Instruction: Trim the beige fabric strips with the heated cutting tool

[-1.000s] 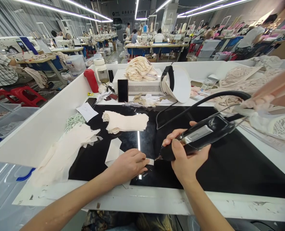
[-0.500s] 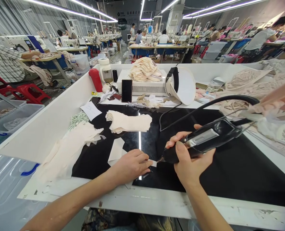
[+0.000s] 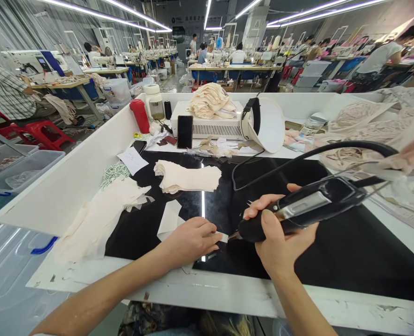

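My left hand [image 3: 194, 240] rests on the black work surface [image 3: 333, 261], fingers pressed together on a small cream fabric piece [image 3: 222, 237]. The strip's end sticks out past the fingertips, and more of the cream cloth [image 3: 170, 219] shows behind the hand. My right hand [image 3: 280, 238] is wrapped round a black corded hand tool [image 3: 301, 210] with a silver plate on its side. Its narrow metal tip [image 3: 233, 236] is at the end of the strip; whether they touch I cannot tell. Beyond my left hand lies a stack of cream fabric pieces [image 3: 189, 177].
More cream cloth pieces [image 3: 98, 219] lie at the left. A white vented box [image 3: 207, 127], a phone [image 3: 185, 131], a red cup [image 3: 140, 116] and a white visor [image 3: 271, 126] stand at the back. The tool's cable [image 3: 298, 161] arches right, near a blurred shape, perhaps another person's hand [image 3: 413, 154].
My right hand and the tool have shifted slightly right, the tip staying near the strip's end. My left hand keeps its place. The blurred shape at the right edge has moved.
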`<action>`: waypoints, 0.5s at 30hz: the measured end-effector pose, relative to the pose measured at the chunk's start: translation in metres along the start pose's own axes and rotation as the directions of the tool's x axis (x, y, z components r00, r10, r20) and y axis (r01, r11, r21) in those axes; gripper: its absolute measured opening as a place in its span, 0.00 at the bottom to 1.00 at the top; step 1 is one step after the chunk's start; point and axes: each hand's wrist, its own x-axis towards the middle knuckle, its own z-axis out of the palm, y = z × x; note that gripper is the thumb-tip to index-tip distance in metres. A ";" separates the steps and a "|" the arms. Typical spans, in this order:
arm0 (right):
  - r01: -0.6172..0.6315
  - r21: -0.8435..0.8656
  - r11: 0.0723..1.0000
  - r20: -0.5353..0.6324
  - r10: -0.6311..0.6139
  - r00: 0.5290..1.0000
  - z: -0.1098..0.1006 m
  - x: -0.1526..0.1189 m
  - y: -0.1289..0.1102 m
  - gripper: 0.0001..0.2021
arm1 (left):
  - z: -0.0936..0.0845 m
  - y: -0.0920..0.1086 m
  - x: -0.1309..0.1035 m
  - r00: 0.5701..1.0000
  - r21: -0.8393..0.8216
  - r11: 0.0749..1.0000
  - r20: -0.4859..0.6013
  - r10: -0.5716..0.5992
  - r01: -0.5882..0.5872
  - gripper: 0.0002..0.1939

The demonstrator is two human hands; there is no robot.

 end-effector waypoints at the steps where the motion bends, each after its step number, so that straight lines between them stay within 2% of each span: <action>1: 0.000 0.007 1.000 0.007 0.000 1.000 0.000 -0.001 0.000 0.26 | 0.000 0.000 0.000 1.000 -0.002 1.000 -0.003 0.000 0.000 0.12; 10: -0.005 0.002 1.000 0.041 0.004 0.999 0.002 -0.006 0.000 0.25 | 0.000 0.000 0.001 1.000 -0.015 1.000 -0.015 0.006 -0.006 0.12; 15: 0.022 0.007 1.000 -0.014 -0.022 1.000 0.002 0.000 0.002 0.27 | 0.001 -0.001 0.000 1.000 -0.015 1.000 -0.029 0.004 -0.004 0.11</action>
